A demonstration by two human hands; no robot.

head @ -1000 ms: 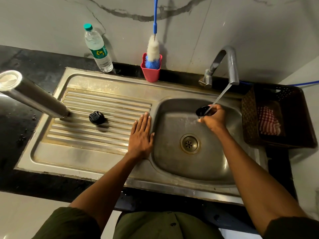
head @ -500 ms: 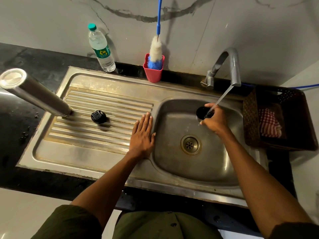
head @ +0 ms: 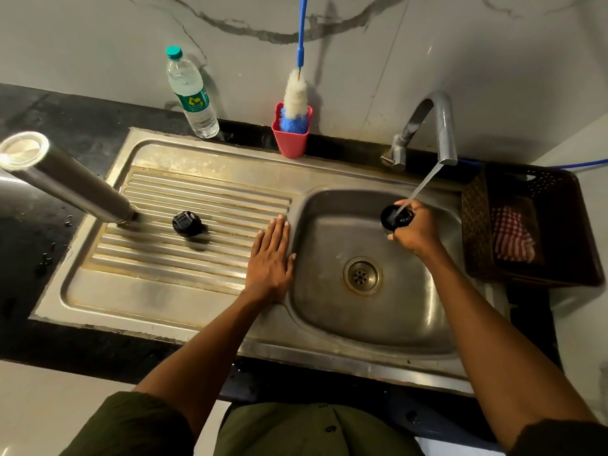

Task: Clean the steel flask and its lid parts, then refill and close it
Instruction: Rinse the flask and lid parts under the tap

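Fingers (head: pixel 403 203) curled round black cap (head: pixel 392 217), water streaming in.

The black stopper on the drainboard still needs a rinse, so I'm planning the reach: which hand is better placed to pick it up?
Left. The left hand lies flat and free on the drainboard, on the black stopper's side. The right hand grips the black cap under the tap's stream.
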